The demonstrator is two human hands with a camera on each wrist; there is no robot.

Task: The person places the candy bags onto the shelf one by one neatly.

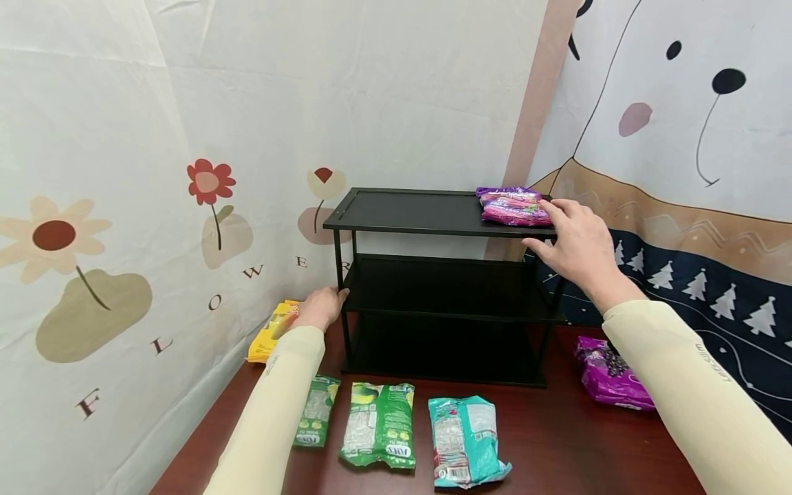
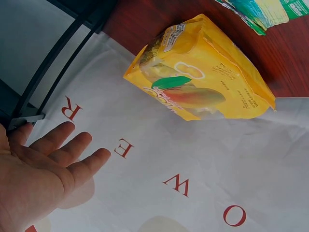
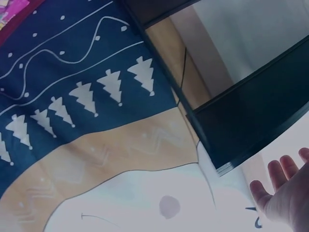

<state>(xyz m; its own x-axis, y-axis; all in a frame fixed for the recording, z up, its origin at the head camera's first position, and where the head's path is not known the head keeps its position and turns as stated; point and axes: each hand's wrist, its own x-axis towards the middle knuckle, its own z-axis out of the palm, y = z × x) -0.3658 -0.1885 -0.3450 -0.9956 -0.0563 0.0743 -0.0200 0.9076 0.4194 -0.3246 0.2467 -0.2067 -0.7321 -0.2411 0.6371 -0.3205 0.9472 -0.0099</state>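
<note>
A three-tier black shelf rack (image 1: 427, 213) stands on the dark red table. At its left side, my left hand (image 1: 318, 309) pinches the frame at the middle tier between thumb and index finger; the other fingers extend loosely in the left wrist view. On the top tier's right end lies a purple-pink snack bag (image 1: 513, 206). Beside that bag is my right hand (image 1: 578, 240), fingers extended and thumb apart, fingertips at the bag's right end; whether they touch it I cannot tell. A yellow bag with a mango picture (image 2: 207, 82) stands near the left hand.
Two green bags, one (image 1: 379, 423) fully visible and another (image 1: 318, 412) partly behind the left sleeve, lie before the rack. A teal bag (image 1: 464, 440) is beside them. To the rack's right lies a purple bag (image 1: 609, 375). Printed cloth (image 1: 247, 103) hangs behind.
</note>
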